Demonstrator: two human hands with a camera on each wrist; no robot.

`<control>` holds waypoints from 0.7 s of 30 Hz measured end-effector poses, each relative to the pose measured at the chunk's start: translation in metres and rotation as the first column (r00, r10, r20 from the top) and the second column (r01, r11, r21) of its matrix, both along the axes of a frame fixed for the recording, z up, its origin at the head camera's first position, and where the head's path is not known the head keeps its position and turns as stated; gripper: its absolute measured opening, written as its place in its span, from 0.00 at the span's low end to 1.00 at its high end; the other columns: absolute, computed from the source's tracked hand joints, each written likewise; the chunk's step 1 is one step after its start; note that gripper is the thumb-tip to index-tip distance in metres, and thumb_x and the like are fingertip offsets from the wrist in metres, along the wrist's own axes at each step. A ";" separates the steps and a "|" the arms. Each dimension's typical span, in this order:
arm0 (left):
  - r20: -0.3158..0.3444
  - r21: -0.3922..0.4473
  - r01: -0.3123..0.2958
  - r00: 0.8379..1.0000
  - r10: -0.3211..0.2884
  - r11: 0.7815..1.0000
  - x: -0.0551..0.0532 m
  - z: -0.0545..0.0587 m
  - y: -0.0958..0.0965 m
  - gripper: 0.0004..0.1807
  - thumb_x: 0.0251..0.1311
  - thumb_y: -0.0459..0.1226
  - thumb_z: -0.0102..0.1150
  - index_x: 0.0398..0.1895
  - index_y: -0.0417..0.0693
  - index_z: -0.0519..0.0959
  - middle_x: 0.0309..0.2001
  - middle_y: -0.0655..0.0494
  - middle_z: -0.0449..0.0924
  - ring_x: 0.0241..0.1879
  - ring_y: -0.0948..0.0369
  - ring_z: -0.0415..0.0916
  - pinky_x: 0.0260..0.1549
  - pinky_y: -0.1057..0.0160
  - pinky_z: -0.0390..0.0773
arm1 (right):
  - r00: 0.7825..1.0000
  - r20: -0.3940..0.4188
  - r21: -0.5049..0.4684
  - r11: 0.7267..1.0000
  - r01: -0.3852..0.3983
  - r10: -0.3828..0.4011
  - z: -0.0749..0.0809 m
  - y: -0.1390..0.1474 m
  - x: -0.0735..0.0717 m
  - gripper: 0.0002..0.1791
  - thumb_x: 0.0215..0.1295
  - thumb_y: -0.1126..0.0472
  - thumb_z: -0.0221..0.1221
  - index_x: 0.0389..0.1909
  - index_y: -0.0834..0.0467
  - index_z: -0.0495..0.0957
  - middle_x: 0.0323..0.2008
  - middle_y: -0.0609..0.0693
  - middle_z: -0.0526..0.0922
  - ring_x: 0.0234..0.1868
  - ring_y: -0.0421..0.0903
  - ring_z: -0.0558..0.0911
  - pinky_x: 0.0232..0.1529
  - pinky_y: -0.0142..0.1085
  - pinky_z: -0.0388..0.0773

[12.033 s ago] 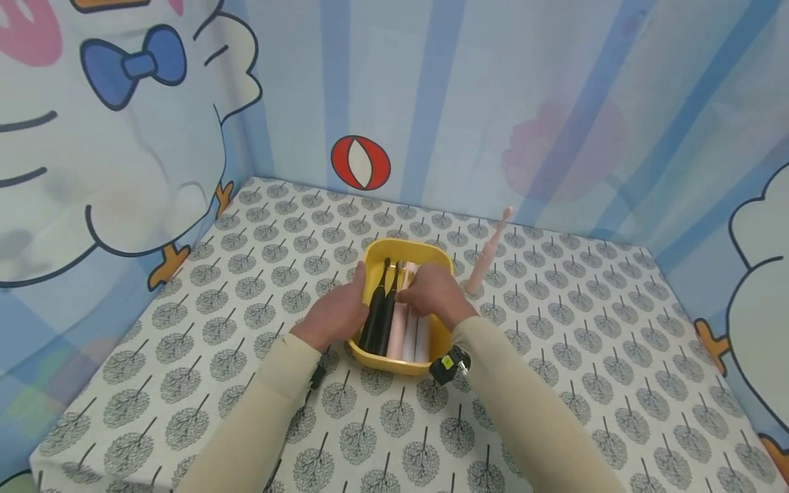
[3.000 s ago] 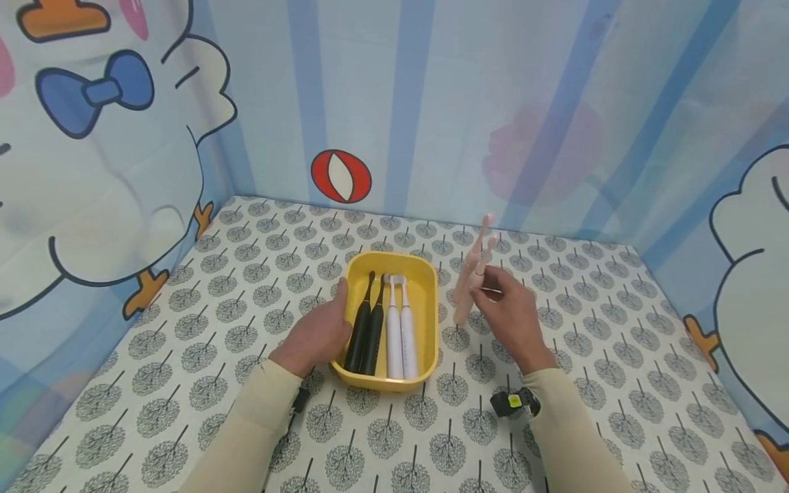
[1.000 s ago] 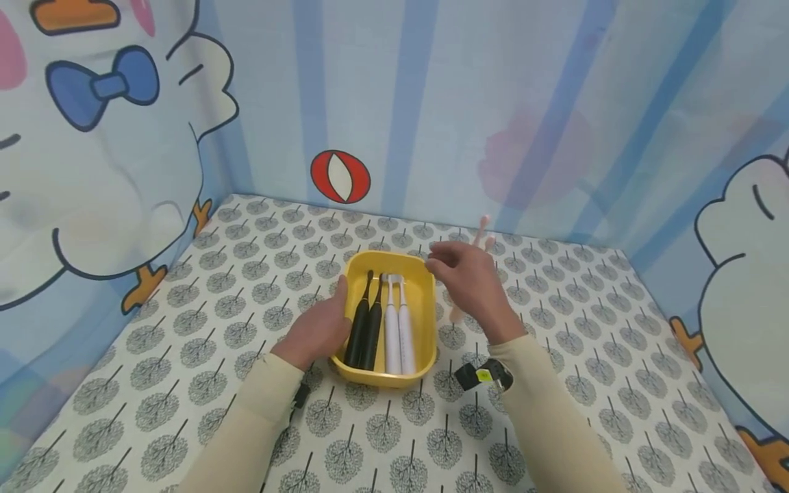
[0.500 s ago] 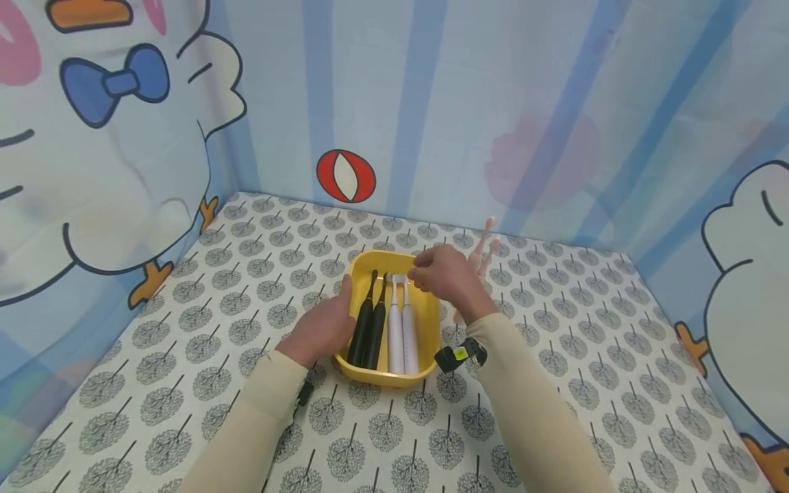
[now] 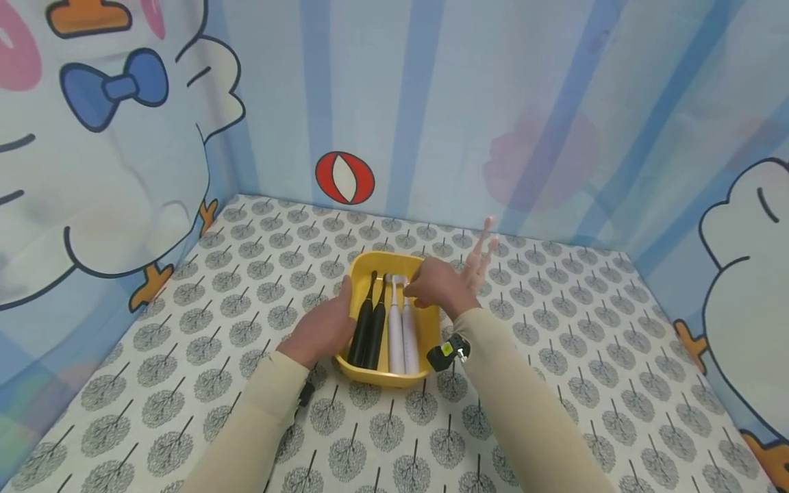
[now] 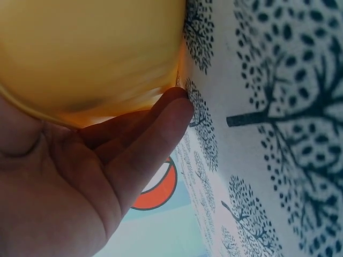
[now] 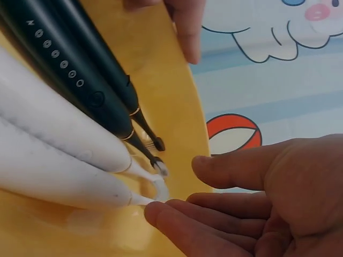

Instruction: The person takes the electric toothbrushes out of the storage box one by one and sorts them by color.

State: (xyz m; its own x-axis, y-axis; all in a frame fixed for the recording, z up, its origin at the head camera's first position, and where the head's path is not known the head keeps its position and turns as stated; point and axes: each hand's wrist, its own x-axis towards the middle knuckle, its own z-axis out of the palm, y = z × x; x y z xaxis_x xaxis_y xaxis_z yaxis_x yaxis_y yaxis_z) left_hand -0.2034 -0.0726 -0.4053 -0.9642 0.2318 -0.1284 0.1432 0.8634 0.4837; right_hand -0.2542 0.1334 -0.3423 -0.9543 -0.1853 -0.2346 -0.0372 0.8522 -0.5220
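A yellow plastic basket stands on the cloth with two black electric toothbrushes and two white electric toothbrushes lying in it side by side. My left hand grips the basket's left side; in the left wrist view its fingers lie along the outer wall. My right hand is over the basket's right side. In the right wrist view its thumb and fingers stand apart, with the index fingertip at the neck of the nearer white toothbrush.
Two pink electric toothbrushes lie together on the tree-print tablecloth, right of the basket and partly behind my right hand. A blue striped backdrop with cartoon figures rises behind and at both sides.
Twelve seconds ago a pink toothbrush lay in the basket; my right hand since set it beside the other pink one, let go and moved left over the white toothbrushes. My left hand stays put.
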 end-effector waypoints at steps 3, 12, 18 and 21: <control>0.011 0.004 -0.005 1.000 0.005 1.000 0.001 0.000 0.000 0.44 0.67 0.35 0.42 0.77 0.45 0.28 0.29 0.51 0.73 0.21 0.59 0.71 0.24 0.61 0.72 | 1.000 0.000 0.039 0.999 -0.013 0.013 -0.002 -0.002 0.000 0.21 0.57 0.63 0.62 0.08 0.56 0.67 0.10 0.47 0.70 0.21 0.48 0.81 0.25 0.33 0.72; 0.024 -0.006 -0.012 1.000 0.012 1.000 -0.001 0.003 0.001 0.43 0.68 0.35 0.41 0.77 0.46 0.27 0.36 0.50 0.75 0.23 0.59 0.72 0.26 0.60 0.72 | 1.000 0.009 0.036 0.999 -0.030 0.029 -0.001 -0.007 0.008 0.13 0.53 0.68 0.61 0.15 0.57 0.69 0.18 0.53 0.78 0.27 0.53 0.84 0.28 0.37 0.76; 0.033 0.006 -0.005 0.999 0.005 1.000 0.000 0.003 0.001 0.44 0.68 0.35 0.42 0.77 0.46 0.27 0.42 0.47 0.77 0.24 0.59 0.72 0.28 0.60 0.73 | 0.999 0.032 0.076 0.997 -0.014 0.012 -0.006 -0.014 0.009 0.13 0.50 0.71 0.61 0.16 0.57 0.67 0.22 0.55 0.78 0.26 0.52 0.84 0.27 0.39 0.79; 0.032 0.004 -0.004 0.999 0.004 1.000 0.000 0.003 -0.001 0.43 0.68 0.35 0.42 0.77 0.45 0.28 0.40 0.48 0.76 0.23 0.59 0.72 0.27 0.60 0.73 | 0.999 0.037 0.124 0.992 -0.031 0.027 -0.007 -0.017 0.009 0.11 0.50 0.70 0.62 0.16 0.58 0.71 0.23 0.55 0.81 0.26 0.52 0.84 0.24 0.36 0.78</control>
State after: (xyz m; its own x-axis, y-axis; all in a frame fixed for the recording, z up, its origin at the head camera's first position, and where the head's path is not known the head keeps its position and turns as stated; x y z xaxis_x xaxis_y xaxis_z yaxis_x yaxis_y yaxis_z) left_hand -0.2036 -0.0731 -0.4027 -0.9606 0.2288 -0.1581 0.1243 0.8617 0.4919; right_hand -0.2450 0.1160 -0.3492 -0.9397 -0.1799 -0.2908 -0.0464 0.9096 -0.4128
